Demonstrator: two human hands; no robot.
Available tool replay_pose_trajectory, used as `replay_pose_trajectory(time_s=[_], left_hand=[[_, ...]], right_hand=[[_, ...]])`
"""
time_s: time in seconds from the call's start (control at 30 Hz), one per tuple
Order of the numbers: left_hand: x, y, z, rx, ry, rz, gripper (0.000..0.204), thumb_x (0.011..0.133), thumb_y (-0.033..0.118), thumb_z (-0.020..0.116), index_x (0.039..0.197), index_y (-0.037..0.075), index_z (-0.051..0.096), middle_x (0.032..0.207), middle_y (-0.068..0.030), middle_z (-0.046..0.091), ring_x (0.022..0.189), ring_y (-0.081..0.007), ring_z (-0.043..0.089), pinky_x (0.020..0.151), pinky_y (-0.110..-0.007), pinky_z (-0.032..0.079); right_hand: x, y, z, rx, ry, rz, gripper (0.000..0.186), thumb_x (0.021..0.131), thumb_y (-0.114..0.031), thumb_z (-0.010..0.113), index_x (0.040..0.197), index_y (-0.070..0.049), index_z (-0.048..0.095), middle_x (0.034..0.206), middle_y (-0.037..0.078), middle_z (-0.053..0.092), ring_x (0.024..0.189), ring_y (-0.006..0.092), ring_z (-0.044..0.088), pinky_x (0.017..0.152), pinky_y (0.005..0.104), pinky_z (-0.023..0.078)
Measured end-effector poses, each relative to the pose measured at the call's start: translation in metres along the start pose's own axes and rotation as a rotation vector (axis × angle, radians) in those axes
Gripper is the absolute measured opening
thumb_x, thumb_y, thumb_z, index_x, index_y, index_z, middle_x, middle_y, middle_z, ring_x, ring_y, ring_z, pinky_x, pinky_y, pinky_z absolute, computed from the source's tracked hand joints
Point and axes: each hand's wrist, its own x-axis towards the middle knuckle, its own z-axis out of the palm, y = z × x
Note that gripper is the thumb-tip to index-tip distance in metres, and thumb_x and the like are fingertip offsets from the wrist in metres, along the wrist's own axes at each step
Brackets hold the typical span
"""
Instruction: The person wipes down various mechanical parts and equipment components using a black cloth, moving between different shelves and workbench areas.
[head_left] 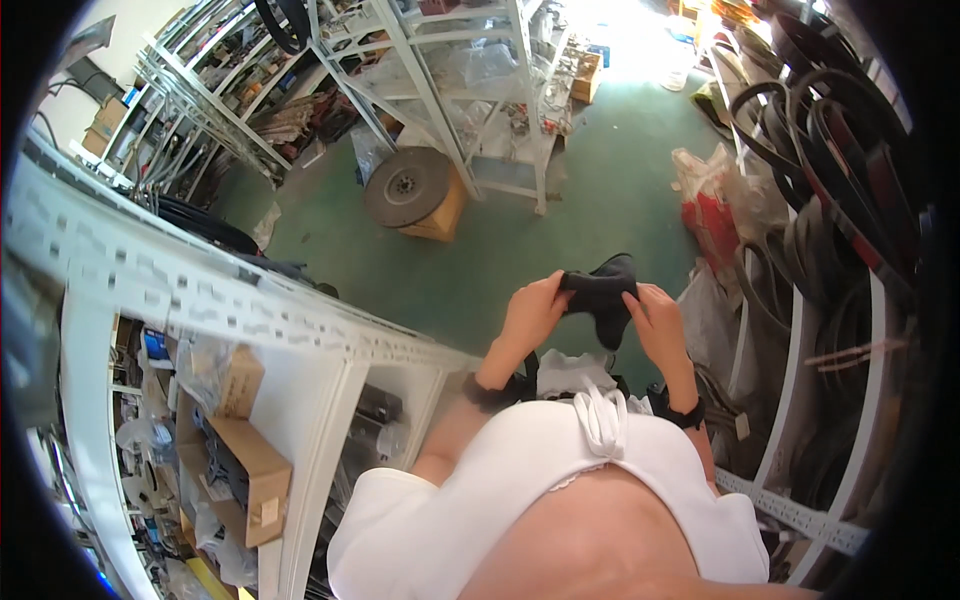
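In front of my body I hold a black piece between both hands. It has a band-like middle, with one rounded part rising above it and another hanging below. Whether it is rubber or cloth I cannot tell. My left hand pinches its left end, thumb and fingers closed. At its right end my right hand grips the edge, with the fingers partly hidden. Dark bands circle both my wrists. Below the piece lies only green floor, well beneath my hands.
White perforated metal shelving runs close on my left, with an open cardboard box on it. Black belts hang along the right rack. Ahead, a round grey disc rests on a box beside another rack. Red and white bags lie at right.
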Motion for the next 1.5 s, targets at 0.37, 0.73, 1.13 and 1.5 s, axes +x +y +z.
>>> replay_pose_trajectory(time_s=[0.37, 0.73, 1.13, 1.5], left_hand=[[0.064, -0.047, -0.037, -0.176, 0.009, -0.475, 0.013, 0.087, 0.015, 0.046, 0.088, 0.003, 0.050, 0.061, -0.0074, 0.060, 0.043, -0.0185, 0.054, 0.043, -0.029, 0.042], [0.130, -0.080, -0.076, 0.056, 0.496, -0.683, 0.017, 0.087, 0.018, 0.047, 0.086, 0.001, 0.047, 0.061, -0.0109, 0.059, 0.052, -0.0283, 0.056, 0.049, -0.034, 0.042], [0.138, -0.129, -0.088, 0.166, 0.438, -0.900, 0.015, 0.086, 0.019, 0.048, 0.086, 0.004, 0.048, 0.066, -0.0117, 0.059, 0.063, -0.0313, 0.057, 0.054, -0.037, 0.043], [0.140, -0.254, -0.194, 0.313, 0.406, -0.892, 0.012, 0.083, 0.018, 0.049, 0.081, 0.006, 0.047, 0.067, -0.0109, 0.057, 0.065, -0.0307, 0.056, 0.056, -0.039, 0.042]], right_hand=[[0.147, 0.021, 0.092, 0.275, -0.050, -0.069, 0.041, 0.083, -0.016, 0.055, 0.122, -0.010, 0.047, 0.112, 0.023, 0.052, 0.105, 0.0373, 0.049, 0.086, 0.0347, 0.040], [0.315, 0.039, 0.171, 0.403, -0.642, -0.206, 0.046, 0.078, -0.013, 0.053, 0.124, -0.013, 0.045, 0.119, 0.019, 0.049, 0.104, 0.0349, 0.050, 0.084, 0.0352, 0.042], [0.372, 0.017, 0.264, 0.299, -0.893, -0.347, 0.036, 0.079, -0.011, 0.053, 0.115, -0.006, 0.052, 0.108, 0.021, 0.054, 0.103, 0.0328, 0.051, 0.084, 0.0371, 0.042], [0.432, -0.039, 0.378, 0.136, -1.179, -0.604, 0.032, 0.082, -0.024, 0.052, 0.108, -0.004, 0.056, 0.098, 0.017, 0.058, 0.092, 0.0327, 0.054, 0.077, 0.0392, 0.043]])
